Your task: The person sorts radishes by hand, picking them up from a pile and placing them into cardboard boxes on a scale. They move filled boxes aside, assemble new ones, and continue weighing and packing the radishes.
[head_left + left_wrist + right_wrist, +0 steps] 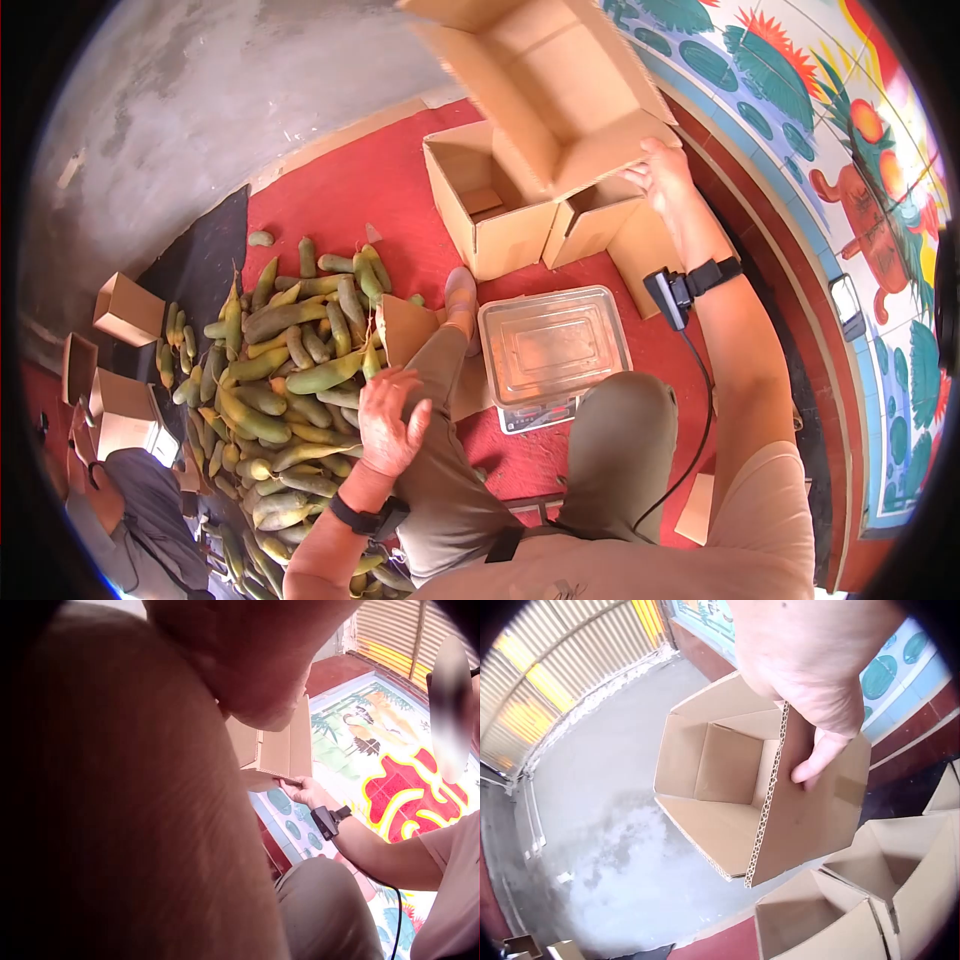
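Note:
In the head view my right hand (pixel 660 172) grips the edge of an open cardboard box (pixel 585 85), raised at the top of the view. The right wrist view shows the thumb (pixel 821 761) flat on the outside of one box wall, while the box's inside (pixel 731 765) shows bare cardboard. My left hand (pixel 392 420), holding nothing, has its fingers loosely spread over my left leg. Close by it lies a big heap of green and yellowish cucumber-like vegetables (pixel 265 410). In the left wrist view, blurred skin fills much of the frame.
Two open cardboard boxes (pixel 470 215) stand on the red mat (pixel 330 190) below the raised one. A lidded clear plastic tub (pixel 555 345) sits on a scale (pixel 540 415) between my legs. Another person (pixel 150 510) is at the lower left, near small boxes (pixel 128 308).

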`<state>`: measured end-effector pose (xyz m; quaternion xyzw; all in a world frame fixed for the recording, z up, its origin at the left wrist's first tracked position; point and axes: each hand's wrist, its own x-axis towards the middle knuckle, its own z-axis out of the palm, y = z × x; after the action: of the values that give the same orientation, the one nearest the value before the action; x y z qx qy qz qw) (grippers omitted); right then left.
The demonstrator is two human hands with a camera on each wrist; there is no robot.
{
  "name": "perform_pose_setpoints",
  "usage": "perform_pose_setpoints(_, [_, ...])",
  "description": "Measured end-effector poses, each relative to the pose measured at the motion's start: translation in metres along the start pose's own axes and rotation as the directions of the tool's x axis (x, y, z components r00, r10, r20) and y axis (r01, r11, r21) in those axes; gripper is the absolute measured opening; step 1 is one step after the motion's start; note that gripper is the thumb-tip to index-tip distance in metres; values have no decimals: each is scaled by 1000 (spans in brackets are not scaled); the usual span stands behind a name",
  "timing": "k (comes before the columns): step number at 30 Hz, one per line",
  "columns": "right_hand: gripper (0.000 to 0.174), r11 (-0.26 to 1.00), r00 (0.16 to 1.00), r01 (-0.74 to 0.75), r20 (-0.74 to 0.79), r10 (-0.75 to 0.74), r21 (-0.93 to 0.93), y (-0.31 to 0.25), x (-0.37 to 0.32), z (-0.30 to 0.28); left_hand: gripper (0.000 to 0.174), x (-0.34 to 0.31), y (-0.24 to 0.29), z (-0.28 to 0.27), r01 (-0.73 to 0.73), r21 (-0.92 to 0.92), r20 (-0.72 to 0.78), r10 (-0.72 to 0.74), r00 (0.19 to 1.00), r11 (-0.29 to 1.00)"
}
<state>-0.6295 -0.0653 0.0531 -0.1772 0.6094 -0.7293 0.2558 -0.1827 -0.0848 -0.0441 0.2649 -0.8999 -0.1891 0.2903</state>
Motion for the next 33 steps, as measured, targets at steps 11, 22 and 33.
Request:
perform_pose_setpoints(11, [17, 993, 909, -110, 400, 118, -45, 68, -120, 82, 60, 65, -13, -26, 248, -948, 125, -483, 867, 199])
perform_pose_setpoints(22, [47, 828, 675, 424, 738, -17, -368, 93, -99, 66, 24, 29, -65, -39, 347, -937, 159, -836, 526, 41])
perform_pose_setpoints(33, [56, -147, 934, 346, 355, -37, -927, 179, 53, -43, 26, 24, -66, -69, 370, -923, 80, -888, 453, 105])
